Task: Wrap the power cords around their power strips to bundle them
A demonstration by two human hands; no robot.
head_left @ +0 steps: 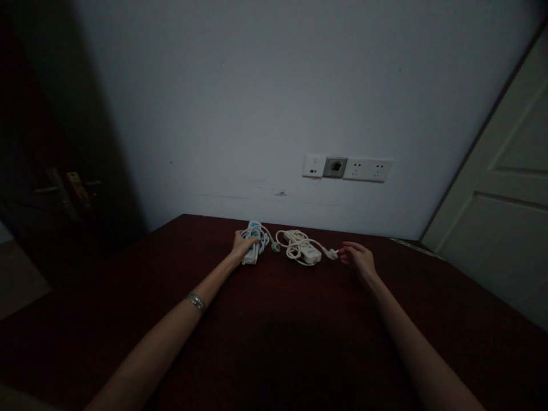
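On the left, a white power strip [250, 255] with blue markings lies on the dark red table, its cord looped around it. My left hand [243, 246] is closed around this strip, thumb across the top. The plug [275, 247] of that strip rests to its right. A cream power strip [311, 254] with a coiled cord lies in the middle, and its plug [331, 254] points right. The fingers of my right hand [358, 260] are curled and pinched at the pins of this plug. Dim light blurs the exact contact.
The dark red table [265, 319] reaches back to a pale wall [240, 103]. Wall sockets [368, 169] sit above the table's back edge. A white door [505, 200] stands at the right; a dark door with a handle [79, 185] is at the left.
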